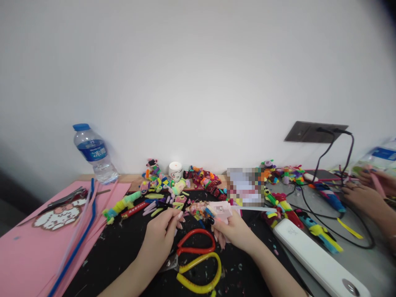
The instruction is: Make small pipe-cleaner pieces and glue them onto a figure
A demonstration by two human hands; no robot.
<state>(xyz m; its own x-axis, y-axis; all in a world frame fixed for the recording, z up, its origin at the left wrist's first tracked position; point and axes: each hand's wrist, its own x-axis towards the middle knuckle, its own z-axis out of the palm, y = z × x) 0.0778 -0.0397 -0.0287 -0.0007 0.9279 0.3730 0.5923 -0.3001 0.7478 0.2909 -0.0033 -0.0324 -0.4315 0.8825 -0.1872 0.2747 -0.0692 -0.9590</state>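
My left hand (pixel 162 232) is closed in a pinch over the black mat (pixel 123 251), its fingertips at a small colourful pipe-cleaner craft piece (pixel 199 209). My right hand (pixel 232 230) grips a pink glue gun (pixel 221 209), whose nozzle meets that craft piece from the right. A white glue stick (pixel 252 209) sticks out of the gun's back. Scissors with red and yellow handles (pixel 198 264) lie on the mat just below both hands.
Pink foam sheets (pixel 27 255) with blue and white pipe cleaners lie at left, a water bottle (pixel 93 153) behind them. Colourful craft pieces line the wall. A white power bank (pixel 318 260) and black cables lie at right, where another person's hands (pixel 365 194) work.
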